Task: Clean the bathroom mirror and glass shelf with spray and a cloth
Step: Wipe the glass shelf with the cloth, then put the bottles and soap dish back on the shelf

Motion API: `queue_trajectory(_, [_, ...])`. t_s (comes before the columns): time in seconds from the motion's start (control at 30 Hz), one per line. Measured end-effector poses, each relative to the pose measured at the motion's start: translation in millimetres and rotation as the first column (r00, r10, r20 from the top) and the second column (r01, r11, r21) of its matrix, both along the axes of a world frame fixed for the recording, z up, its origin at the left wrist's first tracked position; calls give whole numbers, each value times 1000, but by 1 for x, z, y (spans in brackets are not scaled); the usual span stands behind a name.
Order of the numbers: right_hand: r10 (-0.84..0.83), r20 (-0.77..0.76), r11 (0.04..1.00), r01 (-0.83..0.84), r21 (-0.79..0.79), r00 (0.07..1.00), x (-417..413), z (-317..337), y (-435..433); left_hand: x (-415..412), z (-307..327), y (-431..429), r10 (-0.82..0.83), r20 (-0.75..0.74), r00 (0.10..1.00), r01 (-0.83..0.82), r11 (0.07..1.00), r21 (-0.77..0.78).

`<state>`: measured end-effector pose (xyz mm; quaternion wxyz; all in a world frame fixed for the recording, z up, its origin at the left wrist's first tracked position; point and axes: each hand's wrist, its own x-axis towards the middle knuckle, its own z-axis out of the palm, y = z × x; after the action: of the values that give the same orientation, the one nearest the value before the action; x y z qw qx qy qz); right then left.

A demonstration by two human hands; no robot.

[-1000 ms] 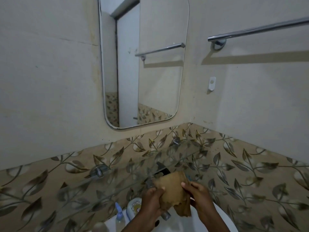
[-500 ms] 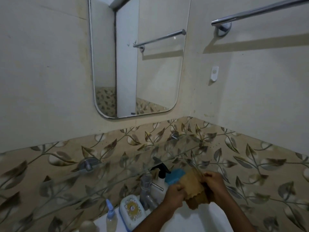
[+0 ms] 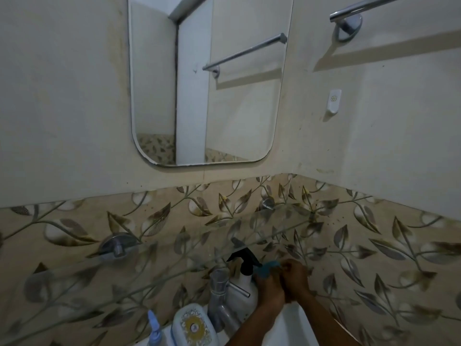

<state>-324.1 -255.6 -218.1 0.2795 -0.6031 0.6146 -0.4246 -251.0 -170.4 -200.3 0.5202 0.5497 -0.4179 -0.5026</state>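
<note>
The rounded mirror (image 3: 204, 83) hangs on the cream wall above. Below it the clear glass shelf (image 3: 174, 258) juts out on two metal brackets. A white spray bottle (image 3: 245, 287) with a black trigger stands at the back of the sink. Right beside it, under the shelf, my left hand (image 3: 270, 289) and my right hand (image 3: 298, 279) are pressed together with curled fingers. A blue cloth-like thing (image 3: 265, 269) shows at my left fingertips. The brown cloth is hidden; I cannot tell what either hand holds.
A chrome tap (image 3: 219, 290) stands left of the spray bottle. A white patterned soap box (image 3: 192, 325) and a small blue-capped bottle (image 3: 153, 328) sit on the white sink (image 3: 291, 325). A towel bar (image 3: 369, 6) and a white hook (image 3: 333, 101) are on the right wall.
Both hands moved away from me and down toward the back of the sink beside the spray bottle. The brown cloth, held up before, has gone out of sight. The view tilted down.
</note>
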Motion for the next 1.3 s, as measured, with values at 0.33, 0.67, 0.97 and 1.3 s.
queue_trajectory(0.33, [-38, 151, 999, 38, 7, 988, -10, 21, 43, 9, 35, 82, -9, -33, 999, 4, 989, -151])
queue_trajectory(0.67, [275, 19, 954, -270, -131, 961, 49, 83, 187, 141, 48, 230, 628, 357, 692, -352, 725, -592])
queue_trajectory(0.97, [502, -183, 862, -506, 23, 846, 133, 42, 206, 249, -39, 227, 345, 621, 704, -457, 889, 24])
queue_trajectory(1.3, [544, -299, 838, -523, 156, 784, 151, 27, 194, 265, -36, 223, 255, 707, 659, -359, 933, -2])
